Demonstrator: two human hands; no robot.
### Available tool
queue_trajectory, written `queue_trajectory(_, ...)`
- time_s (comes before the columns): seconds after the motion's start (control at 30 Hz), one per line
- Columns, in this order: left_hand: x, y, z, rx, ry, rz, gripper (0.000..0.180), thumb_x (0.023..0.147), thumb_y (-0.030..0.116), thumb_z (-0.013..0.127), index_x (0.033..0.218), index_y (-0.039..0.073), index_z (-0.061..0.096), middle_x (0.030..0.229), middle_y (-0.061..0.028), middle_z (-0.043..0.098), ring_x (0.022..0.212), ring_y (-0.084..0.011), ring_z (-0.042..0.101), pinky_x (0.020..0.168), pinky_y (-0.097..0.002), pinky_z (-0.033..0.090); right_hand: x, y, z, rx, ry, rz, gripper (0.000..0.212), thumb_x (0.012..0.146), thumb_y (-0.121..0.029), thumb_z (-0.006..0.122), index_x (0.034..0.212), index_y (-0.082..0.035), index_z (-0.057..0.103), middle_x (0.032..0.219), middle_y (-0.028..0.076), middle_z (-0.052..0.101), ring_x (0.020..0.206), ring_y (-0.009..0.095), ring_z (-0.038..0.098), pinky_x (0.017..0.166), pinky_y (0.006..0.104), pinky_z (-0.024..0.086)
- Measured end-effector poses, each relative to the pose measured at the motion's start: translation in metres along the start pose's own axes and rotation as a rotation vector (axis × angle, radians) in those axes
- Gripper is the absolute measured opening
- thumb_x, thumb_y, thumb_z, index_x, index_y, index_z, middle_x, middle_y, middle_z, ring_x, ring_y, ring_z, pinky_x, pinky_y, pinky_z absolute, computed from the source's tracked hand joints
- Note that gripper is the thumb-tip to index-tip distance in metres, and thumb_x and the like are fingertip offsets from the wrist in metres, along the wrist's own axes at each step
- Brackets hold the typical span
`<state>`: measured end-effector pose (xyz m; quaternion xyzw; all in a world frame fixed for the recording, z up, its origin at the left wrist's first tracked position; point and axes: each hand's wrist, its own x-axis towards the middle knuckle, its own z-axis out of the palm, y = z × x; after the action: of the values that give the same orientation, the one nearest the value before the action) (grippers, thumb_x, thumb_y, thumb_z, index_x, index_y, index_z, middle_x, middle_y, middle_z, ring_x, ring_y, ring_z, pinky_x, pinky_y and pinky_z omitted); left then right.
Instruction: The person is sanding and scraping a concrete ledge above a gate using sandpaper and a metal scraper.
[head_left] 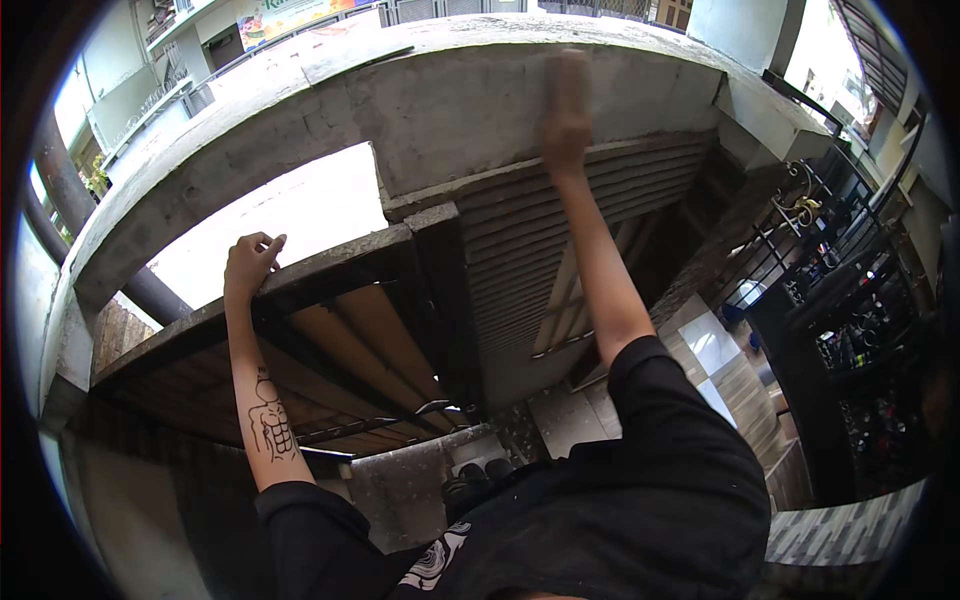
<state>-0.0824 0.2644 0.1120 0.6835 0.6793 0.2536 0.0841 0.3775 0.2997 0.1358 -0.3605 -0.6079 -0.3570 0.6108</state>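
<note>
My left hand (254, 264) lies over the dark top rail (335, 250) of a gate with brown panels (365, 325). Its fingers are loosely bent and apart, with nothing visible in them. My right arm reaches up to the pale concrete beam (450, 115). There my right hand (566, 138) looks closed and is smeared by motion. A brownish oblong shape (568, 82) stands out above the fist against the beam's face; the blur hides what it is.
Ridged slats (520, 270) run below the beam on the right. A black metal rack or gate (830, 290) with dark items stands at far right. Beneath me lies a tiled floor (575, 420). Past the beam, a colourful banner (285, 20) hangs.
</note>
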Motion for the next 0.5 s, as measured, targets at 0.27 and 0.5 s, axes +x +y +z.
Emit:
queue_trajectory(0.27, -0.002, -0.011, -0.001, -0.018, 0.024, -0.015, 0.042, 0.082, 0.045, 0.061, 0.078, 0.004, 0.068, 0.06, -0.0056, 0.065, 0.055, -0.0119, 0.061, 0.058, -0.029, 0.046, -0.013, -0.082, 0.037, 0.313, -0.127, -0.161, 0.053, 0.078, 0.009, 0.048, 0.13, 0.002, 0.047, 0.138, 0.02, 0.043, 0.131, 0.035, 0.037, 0.109, 0.0427, 0.031)
queue_trajectory(0.5, 0.0, 0.005, 0.001, -0.006, 0.02, 0.032, 0.041, 0.081, 0.045, 0.061, 0.078, 0.005, 0.068, 0.059, -0.005, 0.065, 0.055, -0.0126, 0.061, 0.056, -0.0297, 0.046, -0.002, 0.005, -0.015, -0.066, 0.231, 0.382, 0.055, 0.075, 0.011, 0.046, 0.13, 0.002, 0.048, 0.136, 0.022, 0.044, 0.124, 0.036, 0.045, 0.105, 0.0415, 0.037)
